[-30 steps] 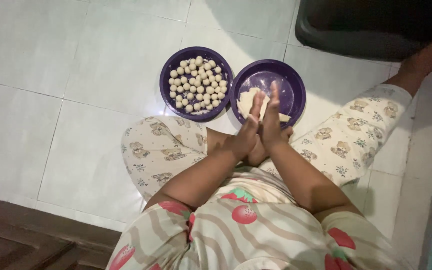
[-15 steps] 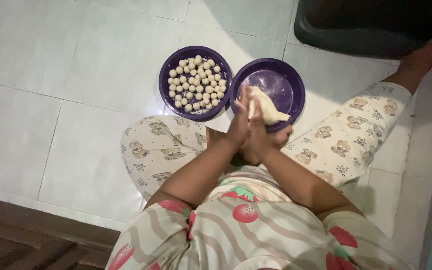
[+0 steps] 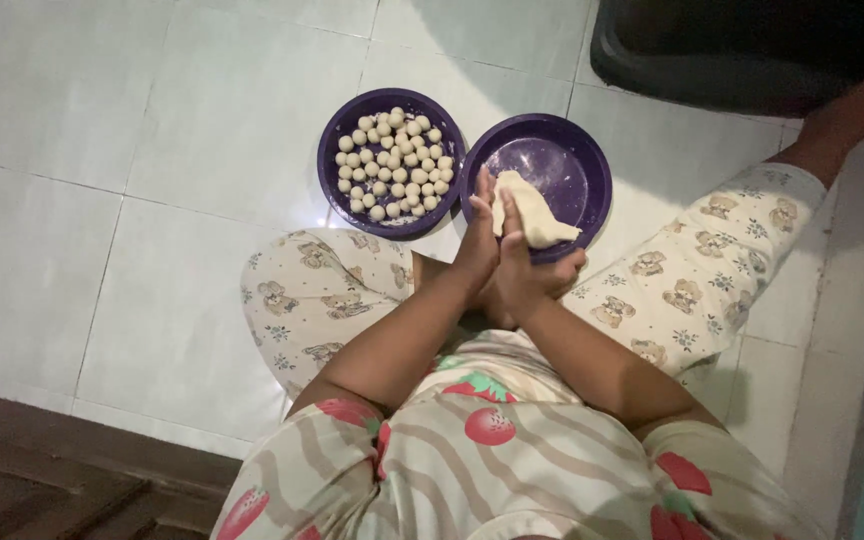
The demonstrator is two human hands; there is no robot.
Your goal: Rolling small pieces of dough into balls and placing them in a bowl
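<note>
Fingers [image 3: 480, 215] of left hand [image 3: 479, 255] and right hand [image 3: 527, 275] close palm-to-palm on a pale soft dough lump [image 3: 532, 215], over the round purple plastic bowl [image 3: 577, 160]. At ten o'clock: matching purple bowl [image 3: 337, 185] of small pale dough balls [image 3: 392, 165] on white floor tiles [image 3: 202, 110].

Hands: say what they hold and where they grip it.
A lump of pale dough, pressed at its lower end between the left hand and the right hand; its upper part sticks out over the bowl.
</note>
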